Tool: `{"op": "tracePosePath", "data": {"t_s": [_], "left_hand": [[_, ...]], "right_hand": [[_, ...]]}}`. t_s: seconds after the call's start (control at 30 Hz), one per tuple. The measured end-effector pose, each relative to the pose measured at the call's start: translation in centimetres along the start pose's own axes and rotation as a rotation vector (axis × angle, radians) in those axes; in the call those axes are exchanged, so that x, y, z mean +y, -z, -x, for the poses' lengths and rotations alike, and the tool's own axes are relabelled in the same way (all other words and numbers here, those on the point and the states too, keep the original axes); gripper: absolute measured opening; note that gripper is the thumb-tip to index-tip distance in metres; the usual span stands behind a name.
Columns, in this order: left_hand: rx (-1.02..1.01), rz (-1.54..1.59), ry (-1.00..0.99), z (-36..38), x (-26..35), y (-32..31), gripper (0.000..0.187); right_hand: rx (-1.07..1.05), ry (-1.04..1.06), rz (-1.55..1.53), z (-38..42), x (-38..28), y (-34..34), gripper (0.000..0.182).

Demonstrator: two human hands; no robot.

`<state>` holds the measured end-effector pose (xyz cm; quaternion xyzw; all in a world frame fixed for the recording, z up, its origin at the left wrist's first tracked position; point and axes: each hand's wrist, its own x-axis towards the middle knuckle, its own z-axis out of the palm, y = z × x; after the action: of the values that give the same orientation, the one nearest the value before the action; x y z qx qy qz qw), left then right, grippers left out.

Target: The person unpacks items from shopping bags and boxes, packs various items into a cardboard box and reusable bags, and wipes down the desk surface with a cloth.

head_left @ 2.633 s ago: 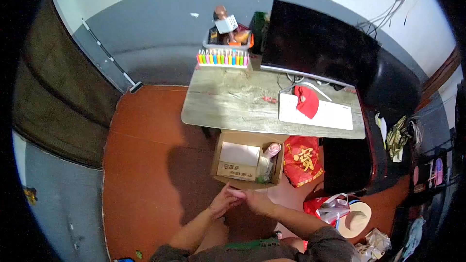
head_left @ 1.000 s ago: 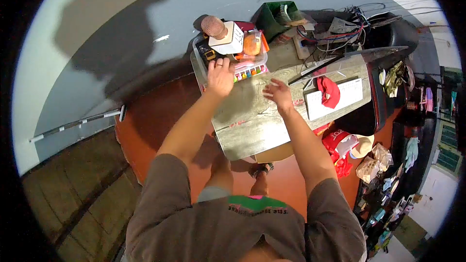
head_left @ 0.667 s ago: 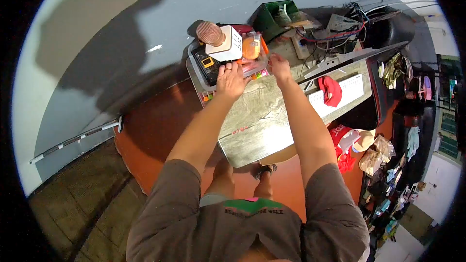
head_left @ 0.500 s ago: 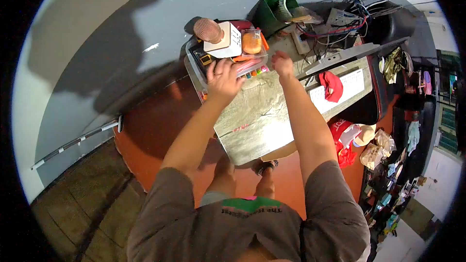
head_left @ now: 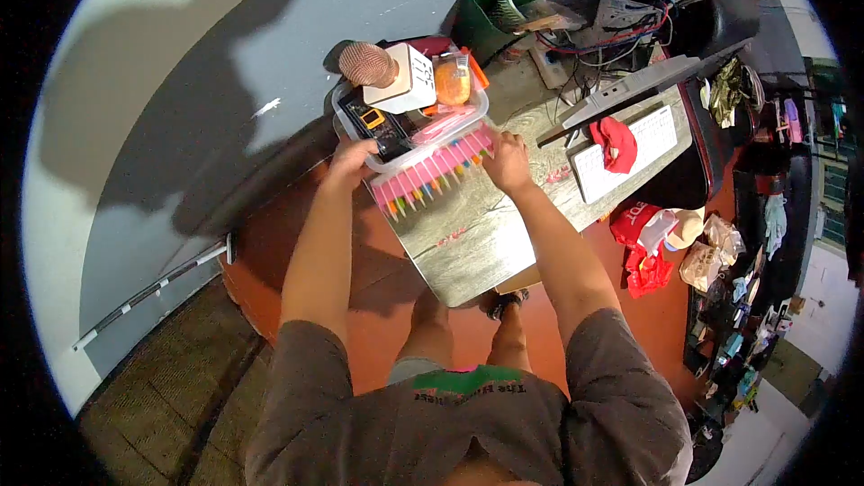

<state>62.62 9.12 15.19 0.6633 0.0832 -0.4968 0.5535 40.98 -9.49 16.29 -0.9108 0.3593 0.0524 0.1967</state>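
Note:
A clear plastic box sits at the far left of the table. It holds a white clock-like cube, a black item with a yellow square and an orange round thing in clear wrap. My left hand has its fingers closed on the box's left front corner. From under the box's front edge sticks out a pink pack of colored pencils, their many-colored tips toward me. My right hand pinches the right end of that pack; its fingertips are partly hidden.
A copper mesh ball stands behind the cube. Back there, too, is a green bin beside tangled cables. On the right are a monitor, a white keyboard and a red cloth. Bags lie beyond the table.
My left hand has moved left and down to the box's corner. My right hand has come down to the pink pack, and much more of the pack now shows in front of the box.

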Motion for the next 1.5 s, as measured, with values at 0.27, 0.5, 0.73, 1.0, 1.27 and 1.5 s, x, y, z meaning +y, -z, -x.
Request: {"op": "tracePosePath", "data": {"t_s": [0.27,0.5,0.73,1.0,1.27,1.5], "left_hand": [[-0.225,0.161,0.124,-2.7,-1.4,2.0,0.032],[-0.122,0.290,0.200,1.9,-4.6,5.0,0.033],[0.009,0.274,0.108,8.5,-4.1,4.6,0.054],[-0.079,0.378,0.053,15.1,-4.5,5.8,0.057],[0.022,0.346,0.045,20.2,-5.8,6.4,0.064],[0.207,0.503,0.064,24.5,-12.3,11.3,0.040]], "right_hand": [[0.017,0.321,0.123,3.6,2.1,-1.7,0.041],[0.381,-0.150,-0.796,1.2,0.1,-0.6,0.021],[0.426,0.600,-0.297,-4.1,-9.0,8.6,0.033],[0.151,0.803,-0.438,-3.1,-13.9,11.1,0.020],[0.464,0.504,-0.683,-1.3,-12.9,17.3,0.021],[0.020,0.547,-0.150,-9.8,-8.0,6.0,0.022]]}}
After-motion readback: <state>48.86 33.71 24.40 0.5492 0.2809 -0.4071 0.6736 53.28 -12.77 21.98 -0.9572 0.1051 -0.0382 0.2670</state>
